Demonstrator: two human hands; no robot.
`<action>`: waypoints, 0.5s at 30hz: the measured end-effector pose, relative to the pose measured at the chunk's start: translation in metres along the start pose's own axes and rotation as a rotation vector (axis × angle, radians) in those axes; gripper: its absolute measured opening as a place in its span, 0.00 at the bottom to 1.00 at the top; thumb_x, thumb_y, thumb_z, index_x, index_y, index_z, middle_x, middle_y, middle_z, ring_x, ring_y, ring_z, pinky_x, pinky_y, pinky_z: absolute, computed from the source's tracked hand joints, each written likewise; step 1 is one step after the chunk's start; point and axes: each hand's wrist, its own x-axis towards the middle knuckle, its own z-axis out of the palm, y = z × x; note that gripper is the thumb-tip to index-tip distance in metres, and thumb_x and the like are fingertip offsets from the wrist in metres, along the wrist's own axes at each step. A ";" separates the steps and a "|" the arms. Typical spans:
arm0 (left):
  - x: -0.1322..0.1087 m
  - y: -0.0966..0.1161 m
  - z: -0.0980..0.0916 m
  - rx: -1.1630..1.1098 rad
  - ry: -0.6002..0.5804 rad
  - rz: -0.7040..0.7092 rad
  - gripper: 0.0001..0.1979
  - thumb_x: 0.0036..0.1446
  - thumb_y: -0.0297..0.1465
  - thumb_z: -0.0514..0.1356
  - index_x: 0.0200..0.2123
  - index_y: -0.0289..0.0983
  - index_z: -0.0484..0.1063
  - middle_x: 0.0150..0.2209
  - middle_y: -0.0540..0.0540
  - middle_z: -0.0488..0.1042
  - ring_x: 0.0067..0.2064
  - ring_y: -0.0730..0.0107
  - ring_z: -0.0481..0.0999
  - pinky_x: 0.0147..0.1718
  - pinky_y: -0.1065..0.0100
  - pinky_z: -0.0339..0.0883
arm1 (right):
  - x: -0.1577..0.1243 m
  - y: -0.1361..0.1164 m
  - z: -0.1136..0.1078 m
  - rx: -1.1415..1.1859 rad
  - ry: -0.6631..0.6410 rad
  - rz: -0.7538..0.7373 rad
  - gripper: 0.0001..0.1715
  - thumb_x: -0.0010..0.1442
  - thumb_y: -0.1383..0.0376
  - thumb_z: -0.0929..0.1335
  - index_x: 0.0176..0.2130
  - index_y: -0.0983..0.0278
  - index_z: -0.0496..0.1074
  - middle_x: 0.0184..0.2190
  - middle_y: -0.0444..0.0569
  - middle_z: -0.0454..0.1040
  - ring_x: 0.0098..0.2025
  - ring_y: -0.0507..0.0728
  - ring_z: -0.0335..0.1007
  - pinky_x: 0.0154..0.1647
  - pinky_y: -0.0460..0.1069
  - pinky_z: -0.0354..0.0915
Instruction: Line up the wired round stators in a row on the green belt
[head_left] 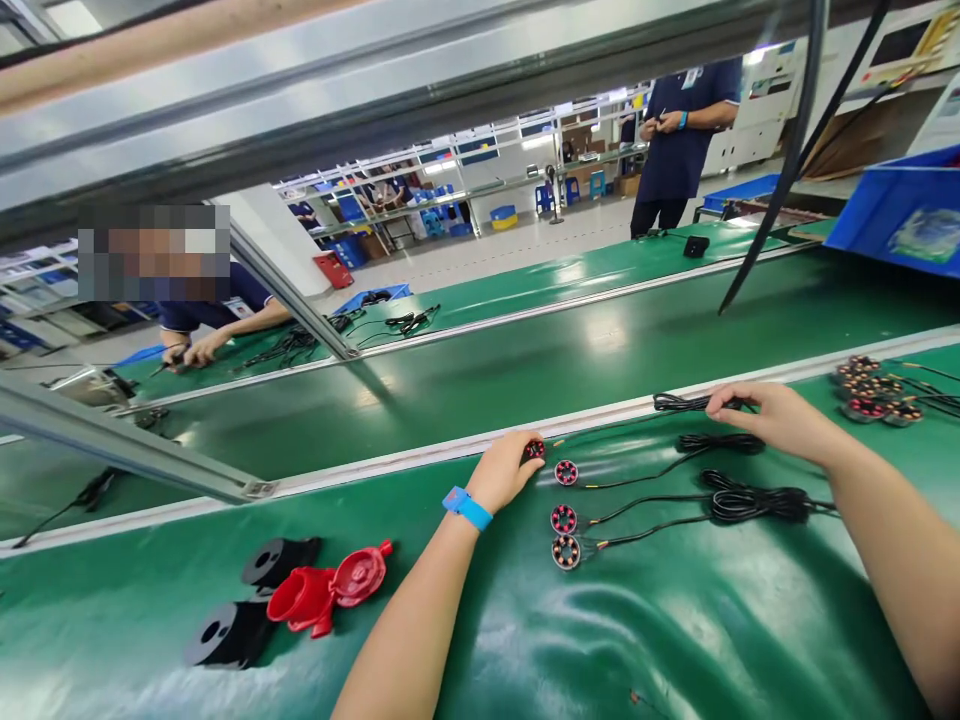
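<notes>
My left hand [504, 470], with a blue wristband, is closed on a small round motor stator [533, 450] at the far edge of the green mat. My right hand [765, 412] pinches that stator's coiled black cable [679, 402], farther right. Three more stators [565, 472] with red and copper windings lie in a row just in front, each trailing a black lead to a cable bundle [757, 503].
Red plastic covers [330, 592] and black round parts [225, 632] lie at the front left. A heap of stators [870, 390] sits at the far right. A grey metal frame bar [127, 450] crosses the left. Other people work at the far bench; a blue bin [900, 210] stands right.
</notes>
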 end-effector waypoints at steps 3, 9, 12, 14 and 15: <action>0.002 -0.001 0.006 -0.008 0.068 -0.021 0.15 0.62 0.28 0.62 0.52 0.37 0.67 0.48 0.43 0.72 0.49 0.59 0.73 0.51 0.57 0.69 | 0.000 0.007 -0.002 -0.076 0.054 0.016 0.18 0.56 0.50 0.67 0.35 0.62 0.75 0.44 0.50 0.76 0.48 0.60 0.70 0.50 0.51 0.61; 0.002 0.014 0.010 0.022 0.052 0.054 0.15 0.64 0.29 0.60 0.54 0.37 0.67 0.51 0.42 0.71 0.54 0.58 0.70 0.55 0.56 0.66 | 0.001 0.019 -0.006 -0.288 -0.011 0.030 0.22 0.54 0.48 0.64 0.36 0.60 0.76 0.43 0.49 0.76 0.47 0.62 0.69 0.50 0.55 0.60; -0.002 0.025 0.002 0.046 0.001 0.130 0.10 0.67 0.30 0.58 0.51 0.39 0.71 0.47 0.44 0.71 0.51 0.60 0.70 0.53 0.57 0.66 | 0.000 0.009 -0.005 -0.395 -0.117 0.008 0.21 0.54 0.48 0.65 0.37 0.59 0.76 0.39 0.49 0.75 0.43 0.61 0.69 0.45 0.53 0.62; -0.005 0.031 -0.003 0.087 -0.089 0.192 0.09 0.66 0.30 0.59 0.49 0.42 0.73 0.45 0.45 0.70 0.47 0.61 0.71 0.50 0.59 0.67 | 0.000 0.001 -0.003 -0.441 -0.236 0.095 0.19 0.54 0.50 0.69 0.40 0.59 0.77 0.36 0.48 0.73 0.38 0.58 0.69 0.39 0.51 0.62; -0.006 0.034 -0.005 0.120 -0.133 0.212 0.10 0.66 0.30 0.59 0.50 0.42 0.73 0.45 0.45 0.70 0.47 0.61 0.70 0.49 0.60 0.67 | 0.000 -0.001 -0.003 -0.468 -0.290 0.147 0.19 0.54 0.52 0.70 0.42 0.58 0.76 0.36 0.47 0.74 0.37 0.58 0.70 0.38 0.50 0.63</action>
